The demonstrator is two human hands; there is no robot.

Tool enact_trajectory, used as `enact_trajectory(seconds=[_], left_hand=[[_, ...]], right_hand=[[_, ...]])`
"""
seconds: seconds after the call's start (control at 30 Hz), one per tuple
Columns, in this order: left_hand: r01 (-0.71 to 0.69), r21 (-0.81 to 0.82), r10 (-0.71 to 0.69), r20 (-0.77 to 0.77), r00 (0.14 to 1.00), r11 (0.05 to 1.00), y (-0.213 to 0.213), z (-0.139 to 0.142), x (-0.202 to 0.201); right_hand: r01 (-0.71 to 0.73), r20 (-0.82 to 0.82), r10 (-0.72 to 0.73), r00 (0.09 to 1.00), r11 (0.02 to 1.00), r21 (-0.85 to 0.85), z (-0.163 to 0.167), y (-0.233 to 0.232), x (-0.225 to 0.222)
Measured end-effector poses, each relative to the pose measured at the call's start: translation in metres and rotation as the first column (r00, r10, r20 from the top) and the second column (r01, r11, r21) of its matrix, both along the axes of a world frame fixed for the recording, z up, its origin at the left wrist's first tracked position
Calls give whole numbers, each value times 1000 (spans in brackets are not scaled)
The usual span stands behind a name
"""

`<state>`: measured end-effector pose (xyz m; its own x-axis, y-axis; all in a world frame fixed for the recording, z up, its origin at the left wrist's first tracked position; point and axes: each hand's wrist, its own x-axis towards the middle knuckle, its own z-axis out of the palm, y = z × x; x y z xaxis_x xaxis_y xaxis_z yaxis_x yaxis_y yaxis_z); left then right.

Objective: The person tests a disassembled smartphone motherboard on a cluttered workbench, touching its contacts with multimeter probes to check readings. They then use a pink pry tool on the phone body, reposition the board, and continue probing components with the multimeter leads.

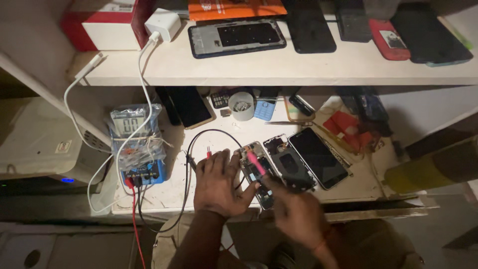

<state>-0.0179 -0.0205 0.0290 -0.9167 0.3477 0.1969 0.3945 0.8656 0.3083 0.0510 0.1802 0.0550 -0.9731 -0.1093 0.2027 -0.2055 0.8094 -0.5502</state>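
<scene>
The left hand [219, 185] lies flat, holding nothing, steadying the opened phone [259, 174] beside it, while the right hand [294, 211] pinches a pink probe [256, 163] on the phone's board, probably a testing step that needs a steady tip.

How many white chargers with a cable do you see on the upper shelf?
1. The white charger sits at the left of the upper shelf, beside the red and white box. Its white cable hangs down to the worktop. Others may be hidden.

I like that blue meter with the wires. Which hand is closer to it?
Left. The left hand lies flat on the bench, just right of the blue meter; the right hand is farther right, by the opened phone.
</scene>
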Motion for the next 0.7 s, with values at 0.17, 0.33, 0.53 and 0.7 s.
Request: enact_trajectory(seconds=[0.17,0.33,0.53,0.7], left_hand=[[-15,18,16,-12,1000,1000,0,2,2],[-12,6,12,-15,1000,1000,0,0,1],[-23,15,22,13,1000,1000,-1,1,2],[-2,-62,8,101,995,998,-1,4,-1]], right_hand=[[125,360,-144,922,989,76,0,-3,-4],[-46,18,45,999,999,19,-2,-9,-3],[65,141,-67,988,998,15,-3,-2,-7],[67,175,-64,982,998,-11,1,-2,-6]])
